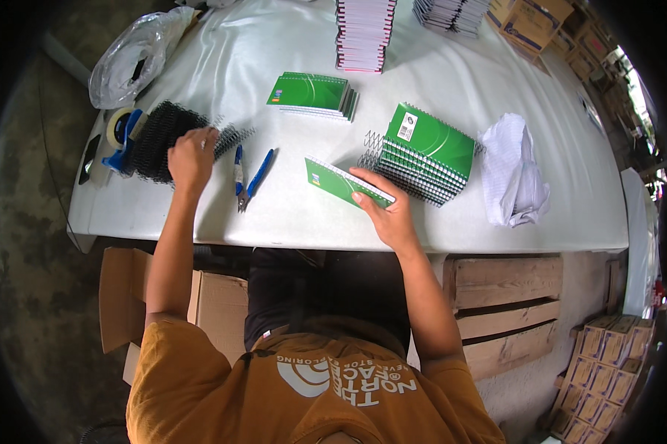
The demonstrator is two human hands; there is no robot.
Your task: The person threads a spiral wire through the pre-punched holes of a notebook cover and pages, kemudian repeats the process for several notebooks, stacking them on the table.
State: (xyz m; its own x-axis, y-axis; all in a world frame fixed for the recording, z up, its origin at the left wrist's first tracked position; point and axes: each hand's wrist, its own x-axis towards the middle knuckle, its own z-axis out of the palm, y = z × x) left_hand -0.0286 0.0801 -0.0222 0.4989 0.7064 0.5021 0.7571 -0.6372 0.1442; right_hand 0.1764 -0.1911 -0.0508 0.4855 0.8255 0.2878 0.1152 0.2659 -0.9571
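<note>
My left hand [192,157] is at a pile of black spiral binding coils [153,140], its fingers curled and closed on coils at the pile's right edge; how many it grips is hidden. In my right hand [386,211] is a small green notebook [333,180], tilted, with its punched edge up, thumb on the cover and fingers behind. Just right of it stands a stack of green spiral-bound notebooks [431,152], with loose coil ends sticking out at its left side. Farther back lies a shorter stack of green notebooks [309,92].
Blue-handled pliers [255,177] lie between my hands. A blue tape dispenser [126,140] and a dark phone [91,159] sit at left, a clear plastic bag [135,55] behind them. Crumpled white plastic [517,174] is at right. A tall notebook stack [363,37] stands at the back.
</note>
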